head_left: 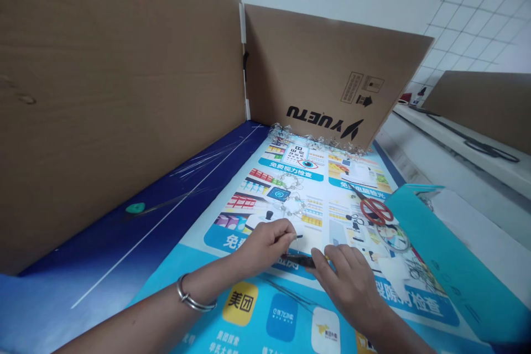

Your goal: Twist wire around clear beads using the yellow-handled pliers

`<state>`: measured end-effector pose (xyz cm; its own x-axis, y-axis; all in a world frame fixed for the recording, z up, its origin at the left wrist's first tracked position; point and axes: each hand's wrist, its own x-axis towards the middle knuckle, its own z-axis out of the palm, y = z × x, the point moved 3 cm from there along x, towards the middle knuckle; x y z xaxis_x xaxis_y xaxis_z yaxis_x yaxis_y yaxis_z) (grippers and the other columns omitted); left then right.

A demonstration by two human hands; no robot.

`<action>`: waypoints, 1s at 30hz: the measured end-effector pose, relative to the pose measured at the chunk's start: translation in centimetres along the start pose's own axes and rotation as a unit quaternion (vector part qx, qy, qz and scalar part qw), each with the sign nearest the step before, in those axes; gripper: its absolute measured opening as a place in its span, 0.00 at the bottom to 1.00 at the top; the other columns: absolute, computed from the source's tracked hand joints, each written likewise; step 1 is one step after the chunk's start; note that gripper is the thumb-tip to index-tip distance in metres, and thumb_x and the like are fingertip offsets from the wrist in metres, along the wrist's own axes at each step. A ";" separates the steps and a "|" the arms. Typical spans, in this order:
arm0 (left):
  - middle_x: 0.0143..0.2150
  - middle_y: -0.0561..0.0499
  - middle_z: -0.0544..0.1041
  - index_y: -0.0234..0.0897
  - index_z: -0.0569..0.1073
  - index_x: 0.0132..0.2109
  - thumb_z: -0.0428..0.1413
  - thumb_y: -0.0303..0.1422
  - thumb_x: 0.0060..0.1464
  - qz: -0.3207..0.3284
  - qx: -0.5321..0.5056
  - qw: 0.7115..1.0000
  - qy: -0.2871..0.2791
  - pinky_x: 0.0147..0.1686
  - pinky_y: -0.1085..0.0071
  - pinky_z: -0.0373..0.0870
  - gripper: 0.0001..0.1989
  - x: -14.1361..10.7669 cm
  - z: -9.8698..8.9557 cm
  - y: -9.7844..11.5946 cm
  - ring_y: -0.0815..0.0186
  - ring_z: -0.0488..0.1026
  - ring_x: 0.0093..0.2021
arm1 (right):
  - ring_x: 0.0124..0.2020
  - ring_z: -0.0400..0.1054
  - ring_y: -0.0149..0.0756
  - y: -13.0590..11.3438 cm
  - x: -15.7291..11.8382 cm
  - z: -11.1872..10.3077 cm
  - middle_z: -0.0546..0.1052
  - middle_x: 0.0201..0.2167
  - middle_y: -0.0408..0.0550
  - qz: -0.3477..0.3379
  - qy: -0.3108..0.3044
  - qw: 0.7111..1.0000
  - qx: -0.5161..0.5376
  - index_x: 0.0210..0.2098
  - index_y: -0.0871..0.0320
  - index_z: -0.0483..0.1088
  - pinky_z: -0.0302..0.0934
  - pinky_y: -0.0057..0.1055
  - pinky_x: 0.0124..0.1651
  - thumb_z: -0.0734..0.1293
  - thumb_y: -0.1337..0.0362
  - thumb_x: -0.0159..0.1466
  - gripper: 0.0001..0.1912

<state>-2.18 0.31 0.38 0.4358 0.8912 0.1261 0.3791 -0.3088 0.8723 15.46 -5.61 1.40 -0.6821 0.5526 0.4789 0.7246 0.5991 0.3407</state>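
Observation:
My right hand (348,282) is closed around dark pliers (302,260), whose jaws point left toward my left hand. My left hand (269,240) is pinched just above the jaws on a thin wire (297,237), only a short bit of which shows. Below the hands lie several straight wires (286,292) on the printed poster (166,282). Beyond my left hand rest small twisted wire pieces with clear beads (293,206). Red-handled scissors (375,211) lie to the right, beside a wire coil (393,239).
Cardboard panels (166,77) stand at the left and back (323,66). A row of wire pieces (323,142) runs along the back panel's foot. At right are a teal folder (448,265) and loose wire bits (425,274). A green object (135,208) lies left.

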 end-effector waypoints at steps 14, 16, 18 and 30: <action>0.22 0.57 0.69 0.37 0.66 0.31 0.46 0.29 0.56 0.017 0.030 0.999 0.002 0.24 0.77 0.57 0.08 0.0 0.1 -0.1 0.72 0.64 0.23 | 0.32 0.62 0.37 0.0 0.1 -0.1 0.71 0.31 0.49 0.000 -0.009 1.000 0.005 0.43 0.59 0.68 0.50 0.35 0.33 0.63 0.64 0.62 0.10; 0.22 0.57 0.70 0.38 0.67 0.31 0.45 0.30 0.56 0.018 0.043 0.999 0.007 0.24 0.76 0.57 0.08 0.0 0.1 -0.1 0.72 0.64 0.23 | 0.32 0.61 0.36 0.0 0.2 -0.3 0.70 0.30 0.49 0.001 -0.015 1.000 0.005 0.42 0.59 0.68 0.50 0.35 0.33 0.62 0.64 0.63 0.09; 0.22 0.57 0.70 0.38 0.67 0.31 0.45 0.30 0.56 0.022 0.056 0.998 0.015 0.24 0.76 0.57 0.08 0.0 0.1 -0.1 0.71 0.65 0.23 | 0.31 0.61 0.36 0.0 0.3 -0.3 0.70 0.30 0.48 0.004 -0.023 1.000 0.004 0.42 0.59 0.67 0.49 0.35 0.32 0.62 0.63 0.63 0.09; 0.25 0.53 0.72 0.37 0.67 0.35 0.43 0.30 0.59 0.137 0.204 0.969 0.022 0.27 0.74 0.59 0.10 -0.3 0.3 -0.2 0.69 0.68 0.26 | 0.30 0.60 0.36 -0.6 -0.2 0.4 0.68 0.28 0.47 0.070 -0.095 0.991 0.068 0.39 0.58 0.66 0.49 0.32 0.30 0.60 0.60 0.64 0.09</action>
<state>-2.15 0.05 0.04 0.5330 0.7681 0.3548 0.5491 -0.6331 0.5456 15.08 -5.84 0.74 -0.5919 0.7265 0.3489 0.8018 0.5748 0.1634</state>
